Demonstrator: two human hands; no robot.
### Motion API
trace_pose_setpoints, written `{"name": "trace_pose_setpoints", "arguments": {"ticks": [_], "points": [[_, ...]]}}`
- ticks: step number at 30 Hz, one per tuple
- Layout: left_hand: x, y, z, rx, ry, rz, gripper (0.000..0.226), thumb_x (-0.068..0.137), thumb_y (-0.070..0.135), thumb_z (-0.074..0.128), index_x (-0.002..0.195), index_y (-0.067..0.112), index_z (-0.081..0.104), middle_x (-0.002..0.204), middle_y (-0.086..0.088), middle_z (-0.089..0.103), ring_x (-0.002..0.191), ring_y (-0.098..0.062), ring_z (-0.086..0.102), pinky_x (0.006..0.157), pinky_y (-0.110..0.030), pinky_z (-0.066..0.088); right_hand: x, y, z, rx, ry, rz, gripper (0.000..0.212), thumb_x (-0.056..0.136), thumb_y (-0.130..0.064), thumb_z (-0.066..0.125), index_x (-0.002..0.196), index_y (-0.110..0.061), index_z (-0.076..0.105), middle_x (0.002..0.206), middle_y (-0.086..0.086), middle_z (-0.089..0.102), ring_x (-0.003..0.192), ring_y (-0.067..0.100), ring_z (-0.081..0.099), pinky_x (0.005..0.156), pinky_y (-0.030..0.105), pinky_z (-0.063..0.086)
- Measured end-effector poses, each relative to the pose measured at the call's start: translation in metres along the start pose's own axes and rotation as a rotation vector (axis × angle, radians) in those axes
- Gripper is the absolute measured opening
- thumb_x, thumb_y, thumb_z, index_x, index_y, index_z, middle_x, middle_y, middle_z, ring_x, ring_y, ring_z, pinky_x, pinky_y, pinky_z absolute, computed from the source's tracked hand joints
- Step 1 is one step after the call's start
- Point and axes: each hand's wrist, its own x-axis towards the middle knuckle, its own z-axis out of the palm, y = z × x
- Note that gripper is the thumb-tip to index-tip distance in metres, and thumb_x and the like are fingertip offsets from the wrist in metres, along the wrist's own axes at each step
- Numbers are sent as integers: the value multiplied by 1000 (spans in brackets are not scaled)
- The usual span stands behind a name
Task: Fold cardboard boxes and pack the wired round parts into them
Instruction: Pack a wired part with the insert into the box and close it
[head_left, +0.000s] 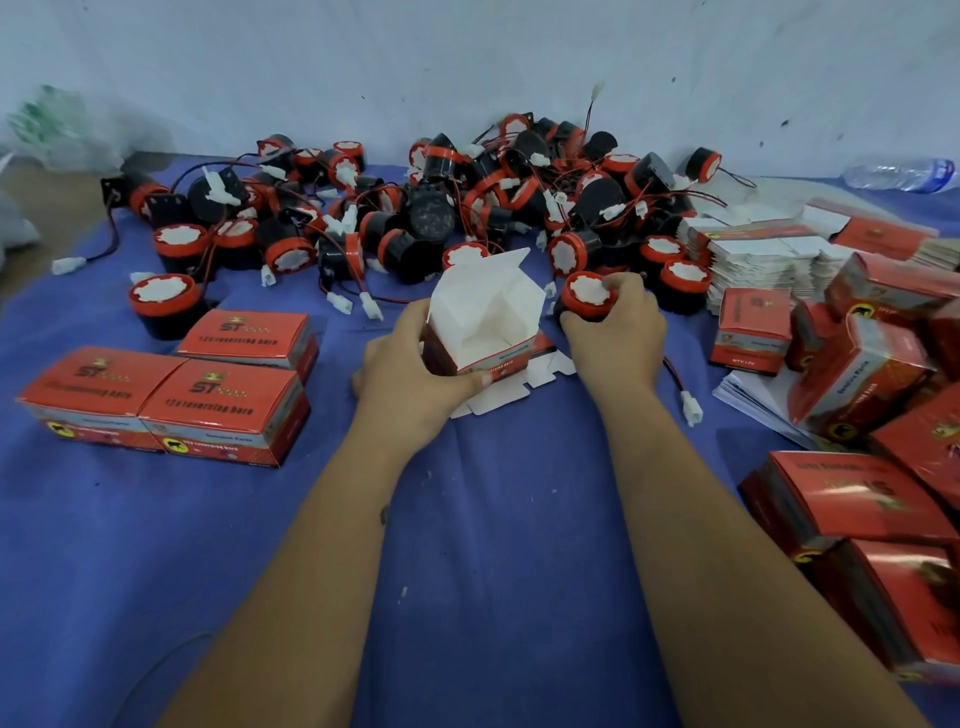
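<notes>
Now left hand (410, 384) grips open box (480, 325); right hand (613, 332) grips round part (587, 296) beside it.

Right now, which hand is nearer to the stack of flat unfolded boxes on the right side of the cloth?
Right. The right hand grips a round part just beside the stack of flat boxes; the left hand holds the open box farther away.

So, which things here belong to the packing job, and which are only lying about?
Job: open box in left hand; round part in right hand; parts pile; flat box stack; closed boxes.
Lying about: water bottle; plastic bag.
</notes>
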Motion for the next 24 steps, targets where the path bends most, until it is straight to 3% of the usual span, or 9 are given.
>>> {"name": "trace_pose_setpoints", "arguments": {"ticks": [2, 5, 7, 10, 14, 18, 22, 24], "points": [[1, -1, 1, 36, -2, 8, 83, 58, 50, 71, 136, 36, 45, 131, 8, 58, 130, -23, 46, 106, -51, 40, -1, 0, 0, -9, 22, -2, 40, 79, -32, 71, 114, -26, 53, 111, -2, 61, 109, 27, 52, 91, 43, 44], [1, -2, 2, 55, -4, 0, 84, 60, 51, 69, 138, 37, 42, 131, 7, 58, 130, -23, 47, 107, -51, 39, -7, -3, -3, 28, 82, -45, 40, 74, -31, 74, 107, -27, 52, 99, -9, 55, 107, 24, 51, 92, 39, 37], [1, -2, 1, 59, 10, -23, 85, 60, 52, 70, 138, 34, 42, 131, 6, 58, 128, -23, 49, 106, -51, 41, -14, -9, -8, 115, 207, -117, 47, 74, -27, 76, 114, -21, 53, 106, -5, 58, 106, 24, 52, 94, 42, 39], [1, -4, 2, 67, 45, -37, 81, 70, 43, 81, 139, 26, 42, 130, 4, 58, 126, -24, 51, 104, -51, 42, -28, -18, -15, 201, 395, -259, 63, 75, -20, 76, 131, -9, 50, 126, 5, 56, 117, 25, 51, 99, 36, 38], [1, -4, 4, 85, 67, -46, 72, 76, 42, 80, 135, 20, 45, 125, 2, 61, 118, -25, 55, 100, -51, 45, -52, -28, -15, 178, 480, -561, 57, 75, -14, 74, 127, -2, 55, 127, 17, 56, 120, 27, 48, 101, 42, 41], [-1, -4, 4, 65, 57, -48, 64, 78, 39, 80, 130, 19, 48, 119, 1, 63, 112, -25, 59, 96, -50, 48, -71, -40, -5, 73, 326, -828, 57, 72, -15, 71, 126, -10, 53, 126, 16, 57, 117, 23, 45, 97, 39, 37], [-1, -1, 1, 56, 12, -55, 60, 71, 35, 66, 127, 18, 50, 115, 0, 64, 111, -27, 58, 98, -50, 47, -75, -41, 0, -19, 50, -765, 56, 73, -20, 68, 126, -7, 57, 126, 11, 57, 113, 28, 51, 98, 41, 36], [-1, 0, 1, 55, -6, -48, 62, 69, 37, 65, 128, 22, 51, 116, 4, 64, 112, -24, 58, 101, -49, 44, -74, -39, -2, -40, -1, -714, 57, 69, -15, 66, 125, -10, 58, 122, 8, 57, 109, 28, 53, 99, 42, 36]]}}
